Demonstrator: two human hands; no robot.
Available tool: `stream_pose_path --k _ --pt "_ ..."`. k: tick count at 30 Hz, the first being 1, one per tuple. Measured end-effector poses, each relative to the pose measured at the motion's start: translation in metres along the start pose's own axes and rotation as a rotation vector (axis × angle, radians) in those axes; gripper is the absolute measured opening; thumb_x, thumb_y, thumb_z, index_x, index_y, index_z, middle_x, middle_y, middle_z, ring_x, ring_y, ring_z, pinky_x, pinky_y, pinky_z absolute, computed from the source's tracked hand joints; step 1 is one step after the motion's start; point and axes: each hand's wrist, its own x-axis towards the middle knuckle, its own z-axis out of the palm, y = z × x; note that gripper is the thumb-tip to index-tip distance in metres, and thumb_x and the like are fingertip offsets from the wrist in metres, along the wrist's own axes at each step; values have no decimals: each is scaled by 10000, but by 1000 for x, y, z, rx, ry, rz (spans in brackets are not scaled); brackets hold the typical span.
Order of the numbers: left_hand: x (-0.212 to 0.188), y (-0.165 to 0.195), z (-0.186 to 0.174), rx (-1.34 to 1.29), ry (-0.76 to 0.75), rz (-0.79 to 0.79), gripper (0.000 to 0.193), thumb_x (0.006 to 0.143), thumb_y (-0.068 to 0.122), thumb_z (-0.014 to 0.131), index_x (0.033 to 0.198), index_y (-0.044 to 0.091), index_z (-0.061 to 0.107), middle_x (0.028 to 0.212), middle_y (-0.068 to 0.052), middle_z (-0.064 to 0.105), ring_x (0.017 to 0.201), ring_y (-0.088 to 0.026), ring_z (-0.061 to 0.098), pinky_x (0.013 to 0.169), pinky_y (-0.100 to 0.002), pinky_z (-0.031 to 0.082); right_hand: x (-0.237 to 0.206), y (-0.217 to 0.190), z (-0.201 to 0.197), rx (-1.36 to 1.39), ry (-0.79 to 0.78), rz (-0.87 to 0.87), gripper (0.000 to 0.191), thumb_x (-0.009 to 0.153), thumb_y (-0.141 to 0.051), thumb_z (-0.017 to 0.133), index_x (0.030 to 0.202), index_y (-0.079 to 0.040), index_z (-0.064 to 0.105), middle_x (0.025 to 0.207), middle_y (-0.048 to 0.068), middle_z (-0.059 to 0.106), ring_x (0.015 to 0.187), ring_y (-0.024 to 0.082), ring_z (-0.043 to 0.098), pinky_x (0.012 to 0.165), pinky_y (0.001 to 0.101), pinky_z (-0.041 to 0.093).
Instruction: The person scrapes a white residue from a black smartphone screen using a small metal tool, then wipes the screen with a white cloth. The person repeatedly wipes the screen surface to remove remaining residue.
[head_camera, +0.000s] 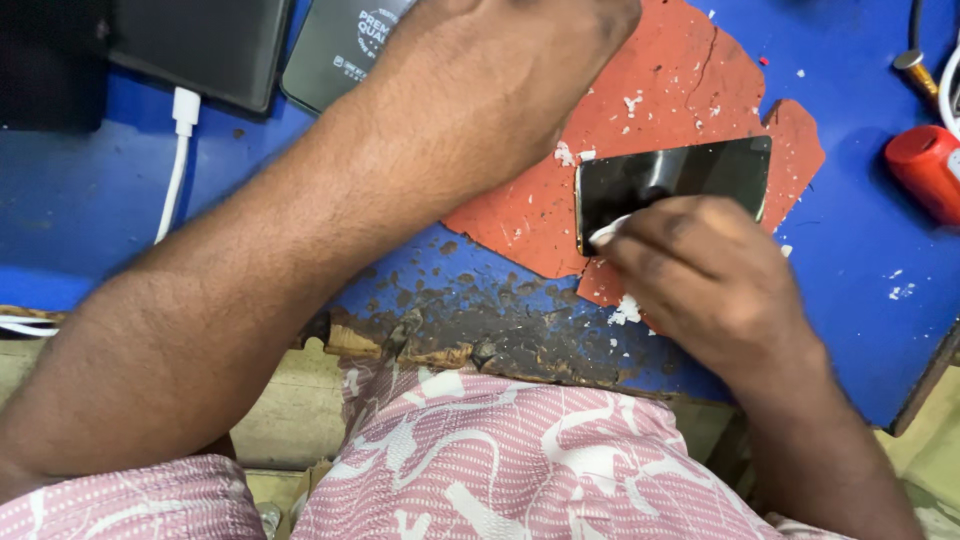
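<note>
Head view: your right hand (700, 280) bends over the near left corner of a dark phone (672, 180) that lies flat on a torn red mat (660, 80). Your fingers (650, 235) are bunched together, pinching a small white wad (603, 232) against the glass. The wad shows just past your fingertips, on the phone's left edge. The rest of the phone stretches away from your fingers to the right and far side, its glossy face catching a reflection. Your knuckles cover its near edge.

Your left hand (500, 70) reaches across the frame from the lower left, its forearm filling the middle of the picture. The back of the hand lies just left of the phone, over the mat; its fingers run off the top edge, so you cannot tell whether they are spread or closed, or what they touch.

White crumbs dot the mat around the phone. The mat sits on a blue bench (860, 240) whose near edge is worn dark and chipped. Beyond your left wrist lie two dark flat boxes (200, 45), with a white cable (178, 150) plugged in below them. Well right of your right hand rests a red tool (925, 170).
</note>
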Motion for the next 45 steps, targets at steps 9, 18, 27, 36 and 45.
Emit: stream_pose_path --k 9,18,27,36,45 --pt "0 1 -4 18 33 35 195 847 -9 644 1027 32 705 845 -151 711 765 -325 734 634 -421 576 2 0 -4 -6 -48 -63 236 792 -49 810 997 28 723 1004 119 680 967 296 689 779 405 533" --pt "1 3 -1 70 64 46 173 861 17 671 1029 29 708 850 -138 719 739 -301 737 617 -404 580 5 -3 -3 -26 -53 -33 215 783 -54 826 971 12 744 972 105 682 939 279 687 741 392 521" --pt "1 3 -2 128 73 70 130 825 13 679 952 37 696 855 -128 715 757 -292 737 651 -394 595 4 -12 6 4 -9 55 268 764 12 832 1010 38 729 988 122 666 932 283 667 771 385 546" --pt "1 5 -3 132 63 61 144 839 31 691 981 40 710 818 -124 705 714 -283 732 608 -386 586 10 -15 8 -41 -1 86 313 784 43 812 1076 60 699 1042 148 664 932 299 652 814 404 544" --pt "1 7 -5 219 48 67 180 826 21 682 999 58 710 874 -91 696 785 -258 721 666 -376 577 14 -17 8 -45 0 119 315 809 63 799 1108 51 702 1053 142 665 935 310 642 807 403 537"
